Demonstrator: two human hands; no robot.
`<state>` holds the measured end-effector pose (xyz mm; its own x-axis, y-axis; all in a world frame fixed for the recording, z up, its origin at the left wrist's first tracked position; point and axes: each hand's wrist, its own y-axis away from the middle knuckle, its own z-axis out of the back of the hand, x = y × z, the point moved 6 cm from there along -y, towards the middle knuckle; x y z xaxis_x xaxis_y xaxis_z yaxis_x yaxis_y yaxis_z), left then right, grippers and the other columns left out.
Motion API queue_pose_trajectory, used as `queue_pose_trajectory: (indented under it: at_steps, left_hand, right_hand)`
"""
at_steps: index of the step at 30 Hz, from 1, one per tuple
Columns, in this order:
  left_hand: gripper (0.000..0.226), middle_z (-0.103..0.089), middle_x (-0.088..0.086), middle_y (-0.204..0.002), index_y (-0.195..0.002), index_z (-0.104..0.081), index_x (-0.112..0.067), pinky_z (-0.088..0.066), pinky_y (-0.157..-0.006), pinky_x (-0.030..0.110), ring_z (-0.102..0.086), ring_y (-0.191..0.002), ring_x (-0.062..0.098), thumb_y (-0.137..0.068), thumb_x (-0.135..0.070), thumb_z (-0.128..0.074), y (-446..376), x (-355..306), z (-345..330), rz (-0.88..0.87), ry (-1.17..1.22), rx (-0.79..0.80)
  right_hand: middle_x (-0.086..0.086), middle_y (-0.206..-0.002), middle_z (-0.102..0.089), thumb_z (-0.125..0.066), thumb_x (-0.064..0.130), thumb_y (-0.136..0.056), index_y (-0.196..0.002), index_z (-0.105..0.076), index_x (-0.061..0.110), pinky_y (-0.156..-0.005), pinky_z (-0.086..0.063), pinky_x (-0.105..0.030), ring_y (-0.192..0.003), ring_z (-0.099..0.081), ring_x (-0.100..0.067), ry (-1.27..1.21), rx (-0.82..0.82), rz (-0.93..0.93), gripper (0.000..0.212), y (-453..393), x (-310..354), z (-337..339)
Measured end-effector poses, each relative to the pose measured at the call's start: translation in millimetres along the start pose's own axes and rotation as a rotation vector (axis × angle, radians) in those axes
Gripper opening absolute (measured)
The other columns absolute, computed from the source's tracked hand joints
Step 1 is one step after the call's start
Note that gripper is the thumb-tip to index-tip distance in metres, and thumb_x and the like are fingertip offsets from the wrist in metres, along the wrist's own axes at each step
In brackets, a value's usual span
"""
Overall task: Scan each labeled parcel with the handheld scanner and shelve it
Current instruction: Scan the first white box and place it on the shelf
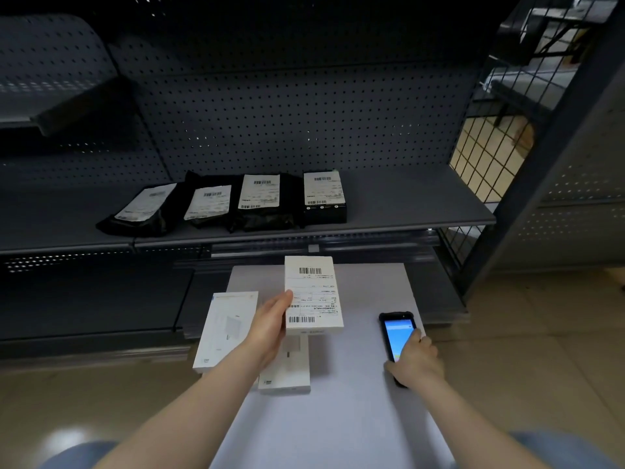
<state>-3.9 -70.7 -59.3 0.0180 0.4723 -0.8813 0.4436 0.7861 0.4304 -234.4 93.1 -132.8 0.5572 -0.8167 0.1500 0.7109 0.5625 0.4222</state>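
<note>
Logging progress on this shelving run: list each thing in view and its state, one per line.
Left hand: holds the white labeled box, label up.
Right hand: holds the scanner, screen lit.
Four labeled parcels: shelved in a row, labels up.
Two white boxes: flat on the white table, no label showing.

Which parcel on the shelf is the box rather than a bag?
On the grey shelf, four labelled parcels lie in a row. The rightmost one is the box: black, rigid and square-edged, unlike the three crumpled black bags to its left.
</note>
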Motion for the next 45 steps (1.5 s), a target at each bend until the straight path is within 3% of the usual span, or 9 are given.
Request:
queue_pose_trajectory:
  at_steps: [5,8,11,16,20,24,29,36,45]
  left_hand:
    - [0.029,-0.074,0.012,-0.109,-0.112,-0.066,-0.007,-0.053,-0.089,0.033,-0.070,-0.104,0.024,-0.102,-0.024,-0.044,2.6,-4.0,-3.2,-0.009,0.009,0.008]
    - [0.030,-0.073,0.014,-0.111,-0.116,-0.064,-0.005,-0.052,-0.095,0.038,-0.069,-0.106,0.027,-0.101,-0.023,-0.046,4.0,-9.8,-6.5,-0.015,0.017,-0.002]
    - [0.034,-0.074,0.014,-0.109,-0.119,-0.063,-0.004,-0.050,-0.101,0.045,-0.069,-0.105,0.029,-0.101,-0.027,-0.047,5.6,-15.6,-13.3,-0.033,-0.023,0.019]
    - [0.037,-0.074,0.009,-0.111,-0.125,-0.060,-0.006,-0.053,-0.094,0.038,-0.069,-0.105,0.024,-0.101,-0.030,-0.047,11.4,-20.2,-23.7,-0.064,-0.085,0.065]
    - [0.048,-0.064,0.004,-0.125,-0.140,-0.045,-0.012,-0.053,-0.085,0.025,-0.065,-0.110,0.019,-0.098,-0.033,-0.053,14.3,-13.1,-20.5,-0.076,-0.166,0.057]
    - [0.040,-0.065,0.002,-0.121,-0.136,-0.049,-0.014,-0.054,-0.073,0.018,-0.065,-0.106,0.018,-0.099,-0.030,-0.050,10.2,-5.7,-15.3,-0.073,-0.189,0.001]
    - [0.032,-0.066,-0.001,-0.118,-0.128,-0.056,-0.020,-0.053,-0.080,0.023,-0.065,-0.105,0.017,-0.100,-0.033,-0.047,-3.1,2.5,-11.4,-0.043,-0.213,-0.031]
    - [0.027,-0.070,0.003,-0.114,-0.119,-0.062,-0.017,-0.054,-0.083,0.030,-0.067,-0.103,0.023,-0.099,-0.031,-0.050,-24.7,14.0,0.5,0.004,-0.126,-0.087]
    - [0.024,-0.072,0.008,-0.110,-0.110,-0.067,-0.013,-0.055,-0.079,0.032,-0.067,-0.095,0.027,-0.097,-0.026,-0.051,-45.9,15.4,8.3,0.040,-0.051,-0.132]
  right_hand:
    - [-0.011,-0.140,-0.042,-0.048,0.050,-0.093,-0.144,-0.033,0.009,-0.100,-0.041,-0.036,-0.125,-0.044,-0.027,-0.113,-0.053,0.195,0.067,10.1,34.5,27.6]
    - [-0.007,-0.107,-0.066,-0.044,0.050,-0.097,-0.119,-0.057,0.010,-0.084,-0.050,-0.033,-0.092,-0.061,-0.020,-0.681,0.255,0.264,0.047,31.8,69.9,41.0]
    - [-0.010,-0.097,-0.072,-0.053,0.042,-0.095,-0.103,-0.061,0.016,-0.073,-0.057,-0.028,-0.078,-0.066,-0.019,-0.986,0.423,0.315,0.029,56.2,96.8,57.2]
    - [-0.013,-0.095,-0.070,-0.056,0.021,-0.097,-0.113,-0.062,0.004,-0.071,-0.057,-0.027,-0.077,-0.066,-0.019,-1.223,0.377,0.309,0.025,58.3,94.5,66.9]
    - [-0.018,-0.084,-0.065,-0.058,0.015,-0.095,-0.116,-0.058,-0.008,-0.055,-0.055,-0.022,-0.064,-0.060,-0.021,-1.436,0.279,0.176,0.031,33.4,72.9,98.3]
    - [-0.016,-0.095,-0.069,-0.059,0.021,-0.095,-0.116,-0.060,-0.003,-0.067,-0.056,-0.028,-0.073,-0.062,-0.021,-1.402,0.143,0.182,0.032,-6.4,60.0,152.8]
    - [-0.014,-0.101,-0.066,-0.061,0.026,-0.094,-0.119,-0.058,0.001,-0.069,-0.056,-0.028,-0.080,-0.063,-0.022,-1.382,0.033,0.126,0.035,-58.9,71.1,205.5]
    - [-0.008,-0.094,-0.063,-0.059,0.021,-0.095,-0.124,-0.056,-0.001,-0.073,-0.057,-0.029,-0.070,-0.060,-0.017,-1.280,0.035,0.114,0.037,-112.5,91.7,212.4]
    - [-0.016,-0.108,-0.062,-0.060,0.018,-0.095,-0.124,-0.055,-0.006,-0.080,-0.056,-0.028,-0.070,-0.062,-0.017,-1.301,0.090,0.123,0.038,-158.7,119.2,201.3]
